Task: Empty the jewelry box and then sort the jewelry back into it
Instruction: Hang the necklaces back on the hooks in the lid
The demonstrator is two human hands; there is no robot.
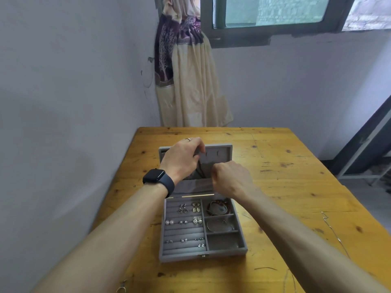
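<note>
Grey jewelry box (203, 253) is seen open at ctr of a yellow wooden table (285, 187), w/ its front wall nearest the viewer and its lid (222, 153) laid back toward the far end.

The tray is split in two. On the left side, padded ring rolls (184, 231) are set w/ earrings: pearl studs (169, 222), petal-shaped gold earrings (196, 207), sparkly clusters (197, 220) and several small studs in the nearer rows. On the right side, 3 compts are ranged front to back. A beaded bracelet (219, 208) is coiled in the far one and a thin bangle (220, 226) is laid in the middle one.

Both hands are held over the lid. Left hand (182, 157), w/ a dark smartwatch (157, 179) on the wrist and a ring (188, 139) on one finger, is curled down onto the lid's grey lining, which is gripped. Right hand (230, 178) is seen from the back as a closed fist just beside the lid's gathered pocket (190, 186). Whether anything is pinched inside it cannot be told. The dark fold btwn the hands is too unclear to identify.

Bare tabletop is seen on both sides of the box, much wider to the right, where a thin chain (336, 235) is trailed near the edge. A small metal piece (121, 289) is cut off at the bottom left. The table's left edge is close to a pale wall (63, 102). Behind the far edge a cream-and-purple curtain (190, 81) is hung beside a dark-framed window (275, 17).
</note>
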